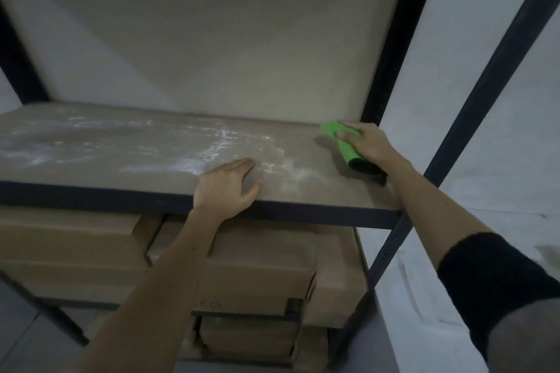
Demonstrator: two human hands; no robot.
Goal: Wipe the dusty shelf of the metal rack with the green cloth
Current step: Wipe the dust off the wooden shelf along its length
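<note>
The brown shelf board (121,166) of the dark metal rack carries streaks of white dust (218,145) across its middle and left. My right hand (366,142) presses the green cloth (336,133) flat on the shelf at its far right end, close to the back corner. The cloth has a dark part under my wrist. My left hand (227,188) lies palm down on the shelf's front edge, fingers spread, holding nothing.
A dark metal upright (394,70) stands just right of the cloth, and a second one (485,85) slants further right. Stacked cardboard boxes (257,266) fill the level below. Another shelf board (212,24) hangs overhead. A white wall lies to the right.
</note>
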